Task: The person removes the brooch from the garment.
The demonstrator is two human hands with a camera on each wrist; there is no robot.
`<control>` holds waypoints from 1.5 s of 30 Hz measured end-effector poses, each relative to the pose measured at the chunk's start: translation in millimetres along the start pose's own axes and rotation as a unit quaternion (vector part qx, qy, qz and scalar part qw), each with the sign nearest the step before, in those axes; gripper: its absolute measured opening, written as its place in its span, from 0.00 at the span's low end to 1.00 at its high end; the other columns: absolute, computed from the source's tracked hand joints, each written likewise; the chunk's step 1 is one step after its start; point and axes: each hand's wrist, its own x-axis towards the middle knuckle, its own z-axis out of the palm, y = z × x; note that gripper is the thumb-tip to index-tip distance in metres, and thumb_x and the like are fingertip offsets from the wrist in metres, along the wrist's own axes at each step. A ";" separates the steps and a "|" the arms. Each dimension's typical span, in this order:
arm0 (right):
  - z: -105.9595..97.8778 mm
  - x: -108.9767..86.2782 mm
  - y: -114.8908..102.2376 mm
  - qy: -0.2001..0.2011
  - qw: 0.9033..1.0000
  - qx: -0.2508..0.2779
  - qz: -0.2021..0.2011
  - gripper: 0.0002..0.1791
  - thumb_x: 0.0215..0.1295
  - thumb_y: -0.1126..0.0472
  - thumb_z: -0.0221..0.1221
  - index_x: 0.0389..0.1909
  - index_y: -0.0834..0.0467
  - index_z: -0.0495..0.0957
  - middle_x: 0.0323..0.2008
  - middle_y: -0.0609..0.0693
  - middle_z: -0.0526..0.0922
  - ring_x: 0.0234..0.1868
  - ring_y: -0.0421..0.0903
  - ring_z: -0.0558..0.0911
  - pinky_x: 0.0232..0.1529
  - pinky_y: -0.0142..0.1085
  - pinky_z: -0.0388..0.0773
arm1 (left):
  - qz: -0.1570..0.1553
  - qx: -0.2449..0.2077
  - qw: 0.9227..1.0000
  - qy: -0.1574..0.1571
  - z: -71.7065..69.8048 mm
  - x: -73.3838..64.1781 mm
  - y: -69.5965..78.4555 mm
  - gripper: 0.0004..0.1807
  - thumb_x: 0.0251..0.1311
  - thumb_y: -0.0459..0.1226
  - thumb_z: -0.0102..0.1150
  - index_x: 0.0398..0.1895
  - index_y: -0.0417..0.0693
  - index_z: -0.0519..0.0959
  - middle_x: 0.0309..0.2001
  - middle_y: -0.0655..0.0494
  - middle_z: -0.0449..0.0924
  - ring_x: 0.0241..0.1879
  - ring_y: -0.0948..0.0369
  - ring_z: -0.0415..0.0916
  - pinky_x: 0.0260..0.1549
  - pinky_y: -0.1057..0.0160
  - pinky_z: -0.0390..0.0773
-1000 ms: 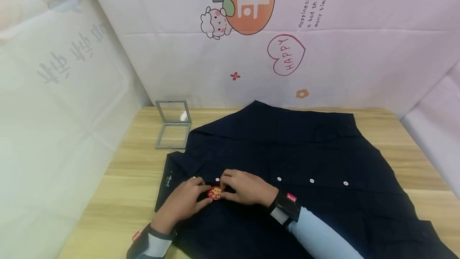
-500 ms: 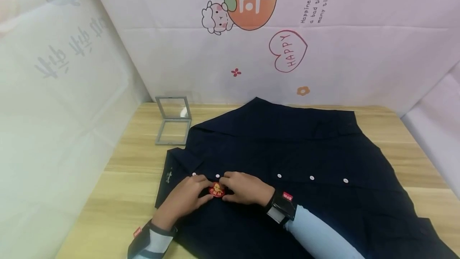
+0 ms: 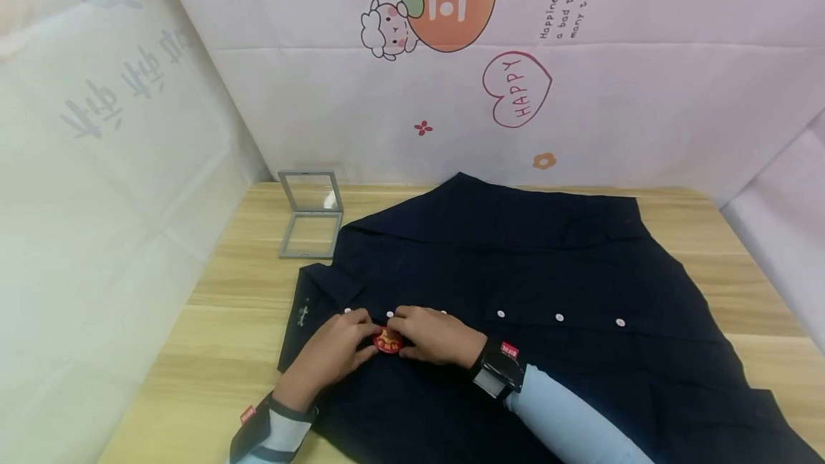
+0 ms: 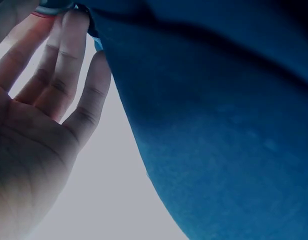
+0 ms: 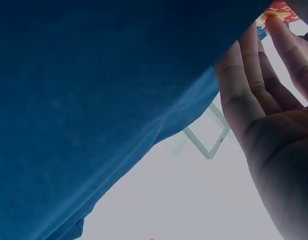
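Note:
A round red badge [image 3: 388, 340] with a yellow figure lies against the front of a dark navy shirt [image 3: 515, 263], just below the row of white buttons. My left hand [image 3: 335, 349] pinches its left edge between thumb and fingers. From the right, my right hand [image 3: 435, 335] grips it too, with a fingertip laid over its face. The right wrist view shows that finger on the badge [image 5: 281, 11]; the left wrist view catches only the rim of the badge [image 4: 51, 9] by my fingertips. The badge's back is hidden.
A grey-framed clear case [image 3: 311, 235] stands unfolded beside the shirt's collar, at the back left. The shirt spreads over much of the wooden table [image 3: 193, 371]. White printed cloth [image 3: 361, 113] hangs behind and at both sides.
My right index finger has slid from the badge's edge onto its face, and the badge has turned slightly. The head view has shifted a little. Shirt and case stay put.

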 end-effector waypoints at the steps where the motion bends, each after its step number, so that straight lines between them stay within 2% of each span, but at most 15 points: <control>1: -0.3 0.1 -0.1 0.000 1.000 -0.001 -0.001 0.12 0.55 0.51 0.62 0.39 0.47 0.73 0.36 0.41 0.72 0.32 0.33 0.72 0.29 0.25 0.72 | 0.001 0.000 1.000 0.000 0.0 0.1 -0.2 0.11 0.49 0.43 0.64 0.36 0.50 0.82 0.34 0.60 0.76 0.32 0.65 0.75 0.34 0.66 0.77; 6: -1.5 -0.7 0.2 0.008 1.000 0.002 -0.007 0.10 0.57 0.52 0.60 0.38 0.47 0.74 0.36 0.41 0.72 0.32 0.33 0.72 0.30 0.25 0.72 | 0.003 -0.014 1.000 -0.006 -0.1 0.6 -1.5 0.10 0.51 0.43 0.63 0.36 0.50 0.82 0.37 0.59 0.79 0.37 0.65 0.77 0.40 0.64 0.77; 17: -2.4 -2.6 6.8 0.028 0.997 0.065 -0.035 0.08 0.62 0.54 0.56 0.41 0.49 0.75 0.36 0.41 0.75 0.32 0.30 0.73 0.31 0.22 0.71 | -0.006 -0.033 0.999 -0.009 1.4 -0.5 -1.9 0.08 0.55 0.41 0.60 0.37 0.50 0.82 0.37 0.60 0.79 0.37 0.65 0.76 0.39 0.64 0.77; 26: -2.1 -0.2 10.3 0.033 0.993 0.113 -0.033 0.05 0.64 0.57 0.53 0.39 0.49 0.75 0.34 0.40 0.76 0.30 0.29 0.73 0.30 0.21 0.71 | -0.018 -0.048 0.999 -0.004 1.7 0.0 -2.7 0.06 0.57 0.39 0.57 0.36 0.51 0.81 0.35 0.62 0.79 0.36 0.67 0.76 0.43 0.63 0.76; 32: -1.9 0.5 11.1 0.039 0.991 0.120 -0.041 0.05 0.65 0.58 0.52 0.39 0.50 0.75 0.35 0.40 0.78 0.31 0.29 0.75 0.31 0.21 0.72 | -0.020 -0.043 0.999 -0.003 0.9 0.2 -1.8 0.06 0.59 0.40 0.55 0.35 0.52 0.81 0.34 0.62 0.79 0.35 0.67 0.76 0.45 0.62 0.75; 38: -1.6 0.7 11.6 0.039 0.991 0.125 -0.036 0.06 0.65 0.58 0.51 0.40 0.50 0.74 0.36 0.40 0.78 0.31 0.29 0.74 0.30 0.21 0.71 | -0.037 -0.042 0.998 0.001 1.3 0.7 -1.2 0.06 0.60 0.41 0.54 0.34 0.53 0.81 0.33 0.64 0.79 0.35 0.67 0.76 0.45 0.63 0.75; 45: -4.2 -1.3 6.2 0.042 0.994 0.098 -0.003 0.12 0.61 0.48 0.55 0.43 0.47 0.75 0.36 0.39 0.75 0.30 0.32 0.72 0.28 0.23 0.70 | -0.037 -0.036 0.999 0.001 1.1 0.8 -1.4 0.06 0.60 0.41 0.55 0.34 0.53 0.81 0.32 0.64 0.78 0.33 0.68 0.76 0.43 0.64 0.76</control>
